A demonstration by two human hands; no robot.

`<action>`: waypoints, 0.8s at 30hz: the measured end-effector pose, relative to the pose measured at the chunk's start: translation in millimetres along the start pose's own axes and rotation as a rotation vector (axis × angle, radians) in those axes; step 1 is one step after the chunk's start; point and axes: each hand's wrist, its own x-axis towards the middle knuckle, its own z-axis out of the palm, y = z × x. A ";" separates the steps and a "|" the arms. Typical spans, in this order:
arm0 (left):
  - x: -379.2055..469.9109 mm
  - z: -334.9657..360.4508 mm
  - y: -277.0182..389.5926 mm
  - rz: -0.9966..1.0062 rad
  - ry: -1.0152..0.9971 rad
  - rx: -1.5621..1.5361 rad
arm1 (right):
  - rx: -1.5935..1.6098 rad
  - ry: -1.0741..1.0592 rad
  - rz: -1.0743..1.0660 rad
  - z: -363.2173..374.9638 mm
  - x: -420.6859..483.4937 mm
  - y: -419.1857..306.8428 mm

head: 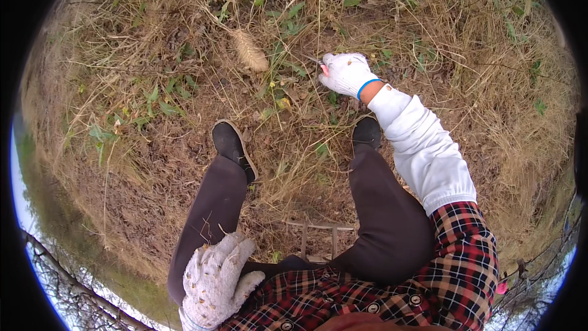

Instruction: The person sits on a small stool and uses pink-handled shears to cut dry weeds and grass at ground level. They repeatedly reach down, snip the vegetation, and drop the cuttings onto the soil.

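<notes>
My right hand (pixel 347 72), in a white knit glove with a blue cuff edge, is closed around a small tool with a pinkish-red handle (pixel 325 70). A thin, pointed end of it sticks out to the left; its kind is unclear. Dry grass and green weeds (pixel 294 18) lie around this hand. My left hand (pixel 218 278), in a dirty white glove dotted with seeds or burrs, rests palm down on my left thigh, with its thumb apart and nothing visible in it. A tan bristly seed head (pixel 249 49) stands left of my right hand.
My black shoes (pixel 228 140) are set apart on ground covered with dry grass and plant litter (pixel 294 179). Between my legs shows part of a low frame (pixel 320 226), perhaps a seat. Bare branches (pixel 69 280) show at the lower left rim.
</notes>
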 end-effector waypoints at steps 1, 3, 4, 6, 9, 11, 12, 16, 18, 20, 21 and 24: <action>1.2 -0.5 -1.7 -0.009 -0.020 -0.023 | -0.052 0.037 -0.021 -2.8 3.7 -6.5; 2.5 0.1 -2.2 0.025 -0.002 -0.037 | -0.162 0.066 -0.017 -4.5 14.6 -21.5; 3.2 0.7 -2.3 0.038 0.008 -0.045 | -0.167 0.008 0.022 -4.8 21.3 -28.2; 3.3 1.4 -0.9 0.074 0.039 0.019 | -0.108 -0.113 0.000 -3.3 29.7 -36.4; 2.9 0.2 -1.5 0.101 0.056 0.038 | -0.090 -0.176 -0.100 11.3 21.9 -43.3; 2.6 0.9 -2.1 0.115 0.063 0.032 | -0.088 -0.270 -0.163 27.8 4.3 -43.5; 2.6 1.3 -3.0 0.125 0.068 0.038 | -0.151 -0.368 -0.244 38.9 -7.8 -43.8; 1.4 3.7 -4.6 0.118 0.056 0.026 | -0.157 -0.488 -0.478 96.0 -69.7 -64.8; 0.7 5.4 -5.2 0.125 0.055 0.019 | -0.097 -0.505 -0.537 110.2 -89.2 -68.3; 0.0 6.4 -5.6 0.128 0.046 0.013 | -0.089 -0.579 -0.505 107.9 -95.7 -64.0; -0.2 6.8 -5.9 0.127 0.042 0.011 | -0.087 -0.581 -0.479 99.6 -92.0 -57.6; -1.3 7.7 -7.8 0.130 0.043 0.006 | 0.053 -0.490 -0.354 57.3 -78.5 -32.9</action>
